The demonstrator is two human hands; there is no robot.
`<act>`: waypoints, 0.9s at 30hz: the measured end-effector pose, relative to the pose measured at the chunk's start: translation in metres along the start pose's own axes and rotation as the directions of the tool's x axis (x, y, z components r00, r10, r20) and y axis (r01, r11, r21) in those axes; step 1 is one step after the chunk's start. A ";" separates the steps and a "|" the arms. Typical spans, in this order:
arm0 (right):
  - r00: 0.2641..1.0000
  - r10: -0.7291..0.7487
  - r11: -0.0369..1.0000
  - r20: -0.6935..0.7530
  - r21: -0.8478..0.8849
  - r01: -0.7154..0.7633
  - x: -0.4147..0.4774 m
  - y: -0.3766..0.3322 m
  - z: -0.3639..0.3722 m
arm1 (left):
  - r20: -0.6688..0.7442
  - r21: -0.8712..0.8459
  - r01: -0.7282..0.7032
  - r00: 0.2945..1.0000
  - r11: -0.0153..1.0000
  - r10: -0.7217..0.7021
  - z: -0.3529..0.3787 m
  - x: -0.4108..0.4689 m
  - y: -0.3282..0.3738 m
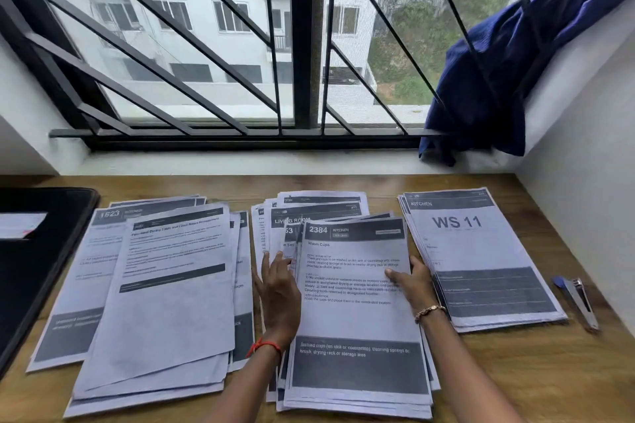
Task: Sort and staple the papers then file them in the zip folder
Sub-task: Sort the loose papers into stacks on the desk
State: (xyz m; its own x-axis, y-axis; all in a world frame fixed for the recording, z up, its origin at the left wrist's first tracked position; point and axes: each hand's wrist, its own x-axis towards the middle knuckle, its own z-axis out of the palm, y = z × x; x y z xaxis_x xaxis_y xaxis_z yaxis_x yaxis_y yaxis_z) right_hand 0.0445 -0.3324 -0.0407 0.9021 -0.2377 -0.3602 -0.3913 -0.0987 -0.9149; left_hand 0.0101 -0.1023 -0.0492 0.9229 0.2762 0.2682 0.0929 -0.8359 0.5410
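Closest in, the middle pile (357, 371) of printed papers reaches almost to the front edge of the wooden bench (515, 378), and both forearms come in over that edge on either side of it. Its top sheet (354, 312), headed "2384 Kitchen, Wash Cups", lies skewed over loosely fanned sheets.

The left pile (161, 288) is just beside the middle one, with only a thin gap between them. Its far-left sheets run up against the black zip folder (37, 271), which lies flat at the bench's left end. The right pile (481, 261), topped "WS 11", sits squared just beside the middle pile. Bare wood shows in a narrow strip behind the piles below the window sill (240, 163), along the right-hand wall and across the front right corner. A slim metal tool (580, 302) with a blue end lies in that right-hand strip, apart from the papers.

The left hand (280, 288) lies back-up along the middle pile's left edge, its fingers (275, 261) straight and spread, the tips touching the fanned sheets. The right hand (414, 280) pinches the top sheet's right edge, thumb on its face and fingers tucked behind, wrist between the middle and right piles.
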 end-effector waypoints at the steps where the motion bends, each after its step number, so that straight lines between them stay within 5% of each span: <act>1: 1.000 0.001 1.000 0.002 -0.009 -0.001 0.000 0.000 0.000 | -0.009 -0.047 -0.025 1.000 0.999 0.025 -0.001 -0.001 0.000; 5: 1.000 0.003 1.000 0.001 -0.006 -0.003 -0.001 0.000 -0.001 | -0.037 -0.308 0.051 0.997 0.950 -0.065 -0.009 0.001 0.009; 9: 1.000 0.001 1.000 0.004 0.004 -0.001 -0.002 -0.001 -0.001 | 0.088 -0.421 0.310 0.949 0.853 -0.302 -0.007 0.016 0.005; 17: 1.000 0.019 1.000 0.012 0.020 -0.019 -0.003 -0.003 -0.001 | 0.121 -0.379 0.229 0.973 0.896 -0.198 -0.005 0.022 0.009; 23: 0.999 0.036 0.999 0.001 0.037 -0.036 -0.001 -0.006 -0.001 | 0.316 -0.441 0.329 0.928 0.835 -0.199 -0.008 0.024 0.008; 27: 0.999 0.037 0.999 -0.020 0.021 -0.036 0.001 -0.004 -0.003 | 0.394 -0.572 0.415 0.896 0.708 -0.207 -0.016 0.024 0.009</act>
State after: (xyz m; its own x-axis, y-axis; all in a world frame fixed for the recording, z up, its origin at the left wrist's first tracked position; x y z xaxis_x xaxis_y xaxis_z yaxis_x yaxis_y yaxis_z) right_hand 0.0466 -0.3354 -0.0366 0.8833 -0.2601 -0.3900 -0.4200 -0.0697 -0.9048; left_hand 0.0276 -0.0958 -0.0250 0.9544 0.2339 -0.1857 0.2353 -0.2059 0.9499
